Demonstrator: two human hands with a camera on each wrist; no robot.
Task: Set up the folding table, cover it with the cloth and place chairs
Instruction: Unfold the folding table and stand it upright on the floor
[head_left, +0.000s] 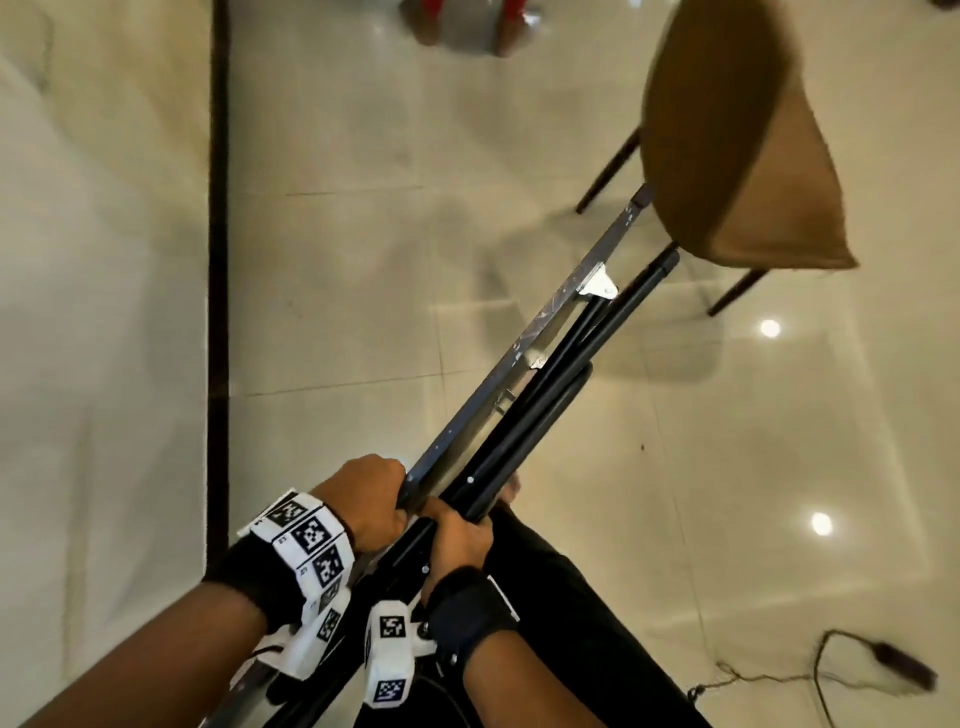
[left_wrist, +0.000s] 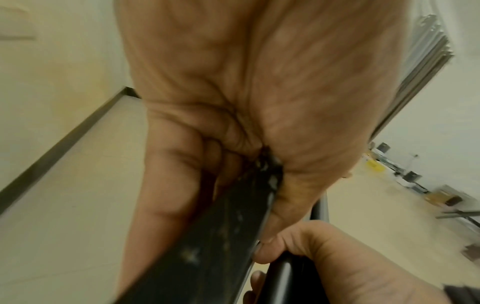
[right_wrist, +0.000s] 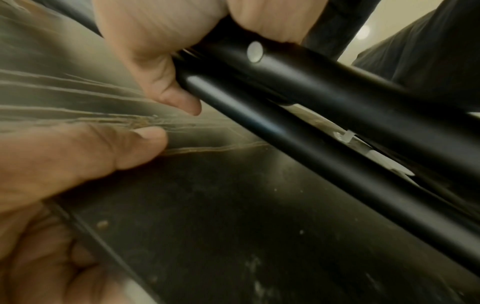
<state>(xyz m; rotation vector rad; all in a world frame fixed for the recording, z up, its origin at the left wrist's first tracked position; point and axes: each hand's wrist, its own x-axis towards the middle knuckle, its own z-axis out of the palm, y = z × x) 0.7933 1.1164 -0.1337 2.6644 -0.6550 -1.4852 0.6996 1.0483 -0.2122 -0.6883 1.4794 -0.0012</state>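
Black tubular legs (head_left: 540, 415) are being kept folded flat against the grey underside edge of the folding table (head_left: 519, 353), which is being held on its edge, slanting from the hands at 6 o'clock of the head view up toward 1 o'clock. The near end of the table is being gripped by both hands. The left hand (head_left: 363, 499) is being curled over the panel's thin edge; in the left wrist view its fingers (left_wrist: 171, 168) are being wrapped down one side of the dark panel (left_wrist: 207, 246) and the thumb is being pressed along the other side. Just beside it, toward 4 o'clock, the right hand (head_left: 460, 540) is being closed round a black leg tube (right_wrist: 298, 131), with its fingers (right_wrist: 161, 86) being hooked over the tube and the thumb being laid against the scratched panel face. The two hands are being held nearly touching, with the tubes running away from the fingers.

Beyond the far end of the table, at 1 o'clock, a brown chair (head_left: 737, 145) with dark legs is being shown standing on the glossy cream tile floor (head_left: 363, 260); the table's far tip is being hidden behind its seat. A dark strip (head_left: 218, 208) is being seen along the wall at 9 o'clock. A blurred red and grey object (head_left: 467, 23) is lying at 12 o'clock, and a cable (head_left: 831, 665) with a dark plug is lying at 4 o'clock.
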